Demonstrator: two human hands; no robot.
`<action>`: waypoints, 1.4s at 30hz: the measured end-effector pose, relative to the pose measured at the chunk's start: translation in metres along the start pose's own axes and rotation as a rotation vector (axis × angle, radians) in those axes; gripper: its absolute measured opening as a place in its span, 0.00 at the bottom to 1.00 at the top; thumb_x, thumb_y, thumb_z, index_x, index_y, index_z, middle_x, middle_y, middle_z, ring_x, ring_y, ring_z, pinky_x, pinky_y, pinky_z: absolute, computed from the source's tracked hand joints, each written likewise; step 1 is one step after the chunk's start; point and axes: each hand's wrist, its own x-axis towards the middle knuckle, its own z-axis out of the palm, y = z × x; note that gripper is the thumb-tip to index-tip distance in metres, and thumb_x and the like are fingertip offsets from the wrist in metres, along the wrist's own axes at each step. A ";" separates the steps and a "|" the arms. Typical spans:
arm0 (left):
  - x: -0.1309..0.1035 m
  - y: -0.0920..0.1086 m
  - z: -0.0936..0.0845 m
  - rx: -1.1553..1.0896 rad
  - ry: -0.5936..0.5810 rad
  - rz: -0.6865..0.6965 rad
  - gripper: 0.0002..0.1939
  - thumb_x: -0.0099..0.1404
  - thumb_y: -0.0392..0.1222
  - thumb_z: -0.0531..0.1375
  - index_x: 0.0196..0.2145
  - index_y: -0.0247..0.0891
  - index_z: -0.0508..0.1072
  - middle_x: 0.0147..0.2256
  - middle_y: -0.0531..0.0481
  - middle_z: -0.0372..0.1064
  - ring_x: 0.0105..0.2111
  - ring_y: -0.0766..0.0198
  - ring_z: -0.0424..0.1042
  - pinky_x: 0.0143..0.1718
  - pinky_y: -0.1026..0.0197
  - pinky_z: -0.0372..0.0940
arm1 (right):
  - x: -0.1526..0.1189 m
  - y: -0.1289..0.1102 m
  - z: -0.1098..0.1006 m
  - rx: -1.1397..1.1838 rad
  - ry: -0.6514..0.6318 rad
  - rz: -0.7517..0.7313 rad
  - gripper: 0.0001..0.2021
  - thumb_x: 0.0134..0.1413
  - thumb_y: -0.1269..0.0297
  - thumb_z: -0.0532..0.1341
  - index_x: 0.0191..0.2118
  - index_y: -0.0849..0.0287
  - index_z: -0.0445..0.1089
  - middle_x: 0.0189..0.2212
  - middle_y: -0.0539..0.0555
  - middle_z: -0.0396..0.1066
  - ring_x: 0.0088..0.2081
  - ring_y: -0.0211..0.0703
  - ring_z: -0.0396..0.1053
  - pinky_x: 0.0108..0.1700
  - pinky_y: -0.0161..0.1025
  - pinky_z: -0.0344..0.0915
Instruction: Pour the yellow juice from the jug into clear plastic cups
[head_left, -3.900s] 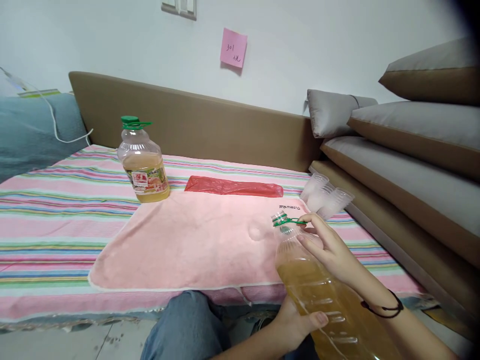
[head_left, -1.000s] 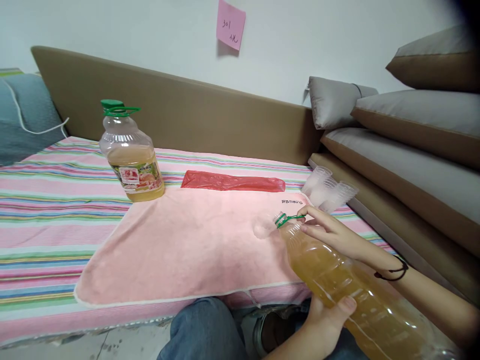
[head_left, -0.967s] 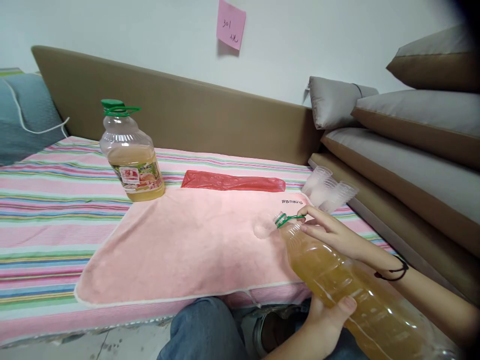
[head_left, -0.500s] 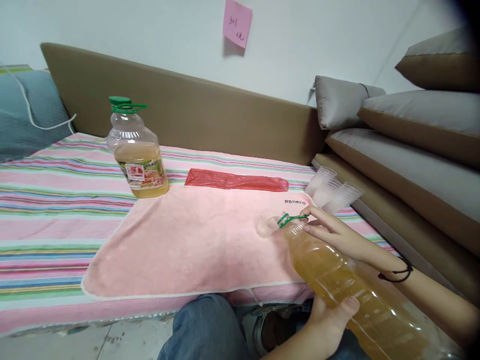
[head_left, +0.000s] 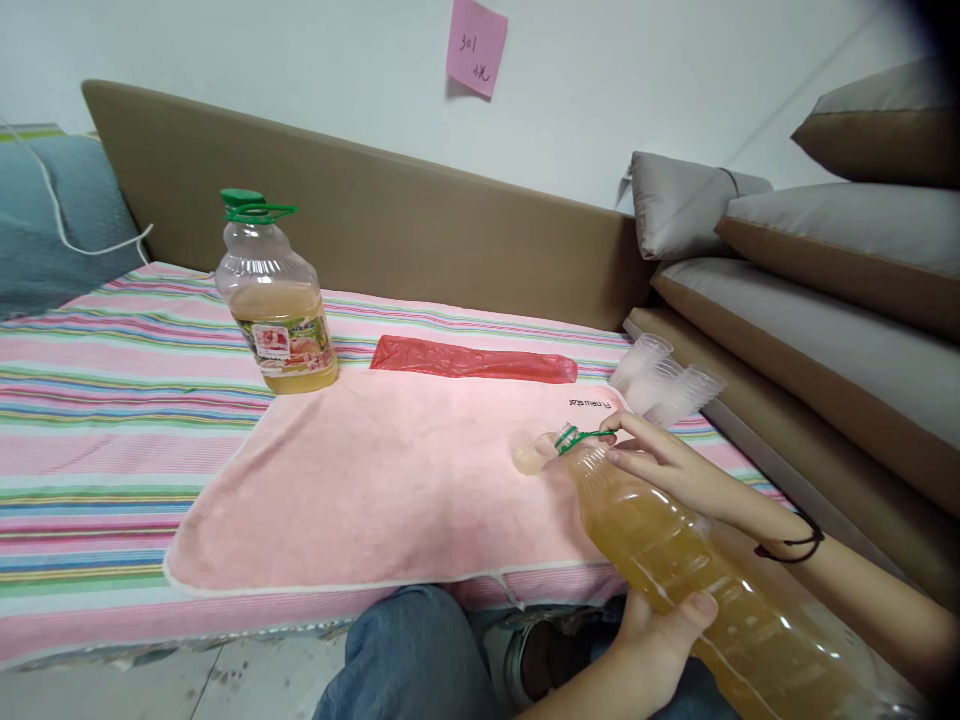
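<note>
A large clear bottle of yellowish liquid (head_left: pixel 652 540) is tilted, its open mouth over the rim of a small clear plastic cup (head_left: pixel 529 455). Yellowish liquid shows in the cup. My right hand (head_left: pixel 656 455) pinches the green handle ring (head_left: pixel 592 434) at the bottle's neck. Lower down, my left hand (head_left: pixel 664 640) grips the bottle's body from below, thumb on the near side. The cup rests on a pink cloth (head_left: pixel 360 480). Behind my right hand lie several stacked clear cups (head_left: pixel 667 380).
A second big bottle with a green cap (head_left: pixel 281 335) stands upright at the left. A flattened red plastic bag (head_left: pixel 472 360) lies along the cloth's far edge. Grey-brown cushions (head_left: pixel 840 300) are piled on the right. A brown board (head_left: pixel 375 190) runs along the wall behind.
The cup has turned more yellow as liquid has collected in it. Both hands keep their hold on the tilted bottle, almost without moving.
</note>
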 end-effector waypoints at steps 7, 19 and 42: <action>0.000 0.008 0.005 0.027 -0.008 0.024 0.36 0.53 0.60 0.66 0.54 0.34 0.70 0.54 0.38 0.69 0.57 0.43 0.66 0.60 0.43 0.58 | -0.001 0.004 0.001 -0.001 0.004 0.002 0.16 0.59 0.48 0.54 0.43 0.54 0.65 0.42 0.55 0.70 0.44 0.50 0.68 0.47 0.46 0.66; 0.001 0.006 0.004 0.007 -0.004 0.015 0.36 0.52 0.59 0.67 0.53 0.35 0.70 0.54 0.38 0.69 0.57 0.44 0.66 0.60 0.43 0.58 | -0.001 0.005 0.000 0.024 -0.009 0.010 0.15 0.61 0.48 0.54 0.43 0.54 0.63 0.44 0.55 0.69 0.45 0.49 0.68 0.47 0.46 0.66; 0.002 0.006 0.002 0.017 -0.033 0.054 0.33 0.55 0.57 0.66 0.53 0.36 0.71 0.54 0.40 0.70 0.57 0.46 0.66 0.60 0.44 0.58 | 0.001 -0.003 -0.001 0.005 0.015 -0.017 0.15 0.60 0.48 0.54 0.42 0.54 0.64 0.39 0.54 0.69 0.42 0.48 0.68 0.46 0.45 0.65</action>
